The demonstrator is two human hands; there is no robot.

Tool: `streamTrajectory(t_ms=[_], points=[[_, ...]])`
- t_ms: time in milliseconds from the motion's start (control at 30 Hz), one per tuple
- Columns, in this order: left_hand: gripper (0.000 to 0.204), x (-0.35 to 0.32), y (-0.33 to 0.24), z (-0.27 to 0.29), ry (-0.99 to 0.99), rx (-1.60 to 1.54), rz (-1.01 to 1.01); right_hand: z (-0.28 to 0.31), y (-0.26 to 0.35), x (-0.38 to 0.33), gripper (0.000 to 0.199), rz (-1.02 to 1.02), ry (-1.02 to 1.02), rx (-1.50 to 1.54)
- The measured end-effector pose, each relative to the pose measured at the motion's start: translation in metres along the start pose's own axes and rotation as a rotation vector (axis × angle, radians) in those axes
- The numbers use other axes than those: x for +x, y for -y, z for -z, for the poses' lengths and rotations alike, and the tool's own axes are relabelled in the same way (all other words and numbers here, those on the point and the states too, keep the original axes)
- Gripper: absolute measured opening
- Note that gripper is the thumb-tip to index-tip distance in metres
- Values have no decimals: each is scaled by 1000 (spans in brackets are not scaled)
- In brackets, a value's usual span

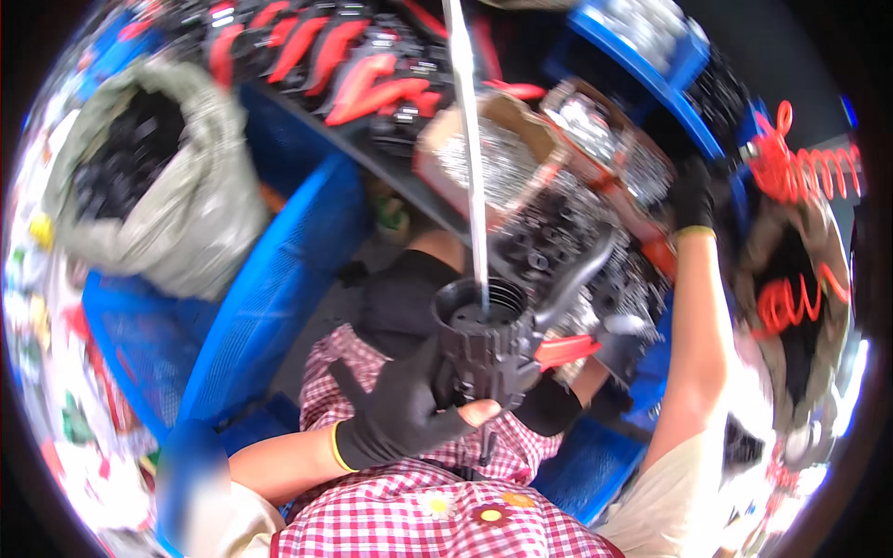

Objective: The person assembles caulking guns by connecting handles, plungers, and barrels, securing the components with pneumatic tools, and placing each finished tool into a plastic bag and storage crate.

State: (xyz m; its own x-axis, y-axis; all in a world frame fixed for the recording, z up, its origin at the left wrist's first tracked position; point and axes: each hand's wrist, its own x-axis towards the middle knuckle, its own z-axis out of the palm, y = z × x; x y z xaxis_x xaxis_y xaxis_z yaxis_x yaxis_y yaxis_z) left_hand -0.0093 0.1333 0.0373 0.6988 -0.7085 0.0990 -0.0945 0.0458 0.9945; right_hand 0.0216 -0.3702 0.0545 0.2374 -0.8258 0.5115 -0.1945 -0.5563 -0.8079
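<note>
My left hand [405,409], in a black fingerless glove, grips a black ribbed plastic housing [488,339] over my lap. A thin white cord [470,149] hangs straight down into the housing's open top. A red-and-black tool part [567,349] lies just right of the housing. My right hand [693,200], also in a black glove, reaches far up and right toward a cardboard box of shiny metal parts [605,139]; what its fingers hold is blurred.
A blue mesh crate [288,270] stands at my left with a grey sack of black parts [163,177] above it. Red-and-black tool bodies [353,65] lie along the top. A red coiled hose [805,172] hangs at right. Blue bins [651,65] sit behind.
</note>
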Motion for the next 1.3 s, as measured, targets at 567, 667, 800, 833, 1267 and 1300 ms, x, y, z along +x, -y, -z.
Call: streamTrajectory(t_ms=[567,667,800,833,1267,1300], points=[[57,-294,-18,140,-731,654,-399,52,282,-435,128,723,1375,399],[42,-445,48,198,-1676,758,134,33,303,-449,128,743,1493,389],[55,-664,272,148,-2321,775,760,14,327,-473,117,1003,1416,363],[56,-687,313,122,-1619,1021,1561,13,334,-476,117,1010,1423,353],[52,-559,294,189,1970,2402,1545,50,325,-487,109,843,1613,82],[51,-537,274,172,2279,2367,1405,50,324,-495,104,918,1679,107]])
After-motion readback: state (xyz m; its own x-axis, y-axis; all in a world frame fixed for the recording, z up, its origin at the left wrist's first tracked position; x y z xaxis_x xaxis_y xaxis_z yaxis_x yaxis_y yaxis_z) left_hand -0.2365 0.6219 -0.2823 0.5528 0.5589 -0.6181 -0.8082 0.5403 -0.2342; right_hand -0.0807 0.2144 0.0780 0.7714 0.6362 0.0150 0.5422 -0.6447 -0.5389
